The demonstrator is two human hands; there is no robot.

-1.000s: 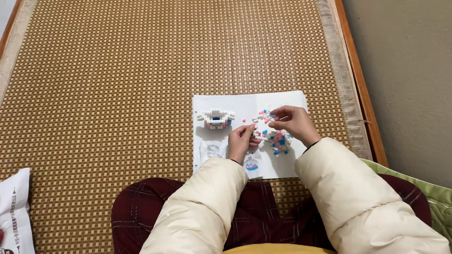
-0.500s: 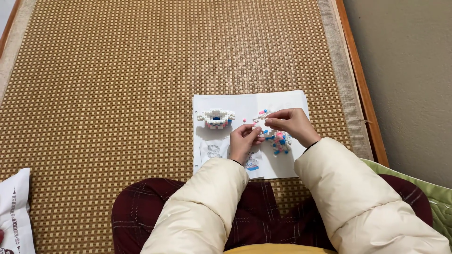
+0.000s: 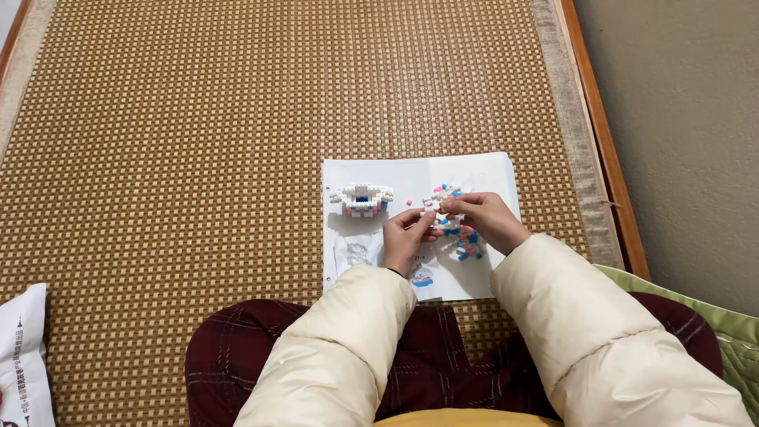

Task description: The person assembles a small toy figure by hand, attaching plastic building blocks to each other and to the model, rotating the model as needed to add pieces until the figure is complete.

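A white sheet of paper [image 3: 474, 170] lies on the woven mat [image 3: 198, 142]. At its left end stands a small white brick model [image 3: 361, 198] with blue and pink parts. Over the sheet's middle, my left hand [image 3: 405, 239] and my right hand [image 3: 482, 219] meet, fingertips pinched on a small white brick piece [image 3: 439, 199]. Under my right hand lies a heap of tiny loose bricks [image 3: 462, 239] in blue, pink and white. A single pink brick [image 3: 409, 203] rests just left of my fingers.
A wooden edge [image 3: 597, 134] borders the mat on the right, with plain floor beyond. A white printed bag [image 3: 22, 356] lies at the lower left. My knees in dark plaid [image 3: 229, 356] and a green cushion [image 3: 731, 332] fill the bottom.
My hands have shifted slightly and drawn closer together over the sheet, both now pinching the small piece. The white model has not moved.
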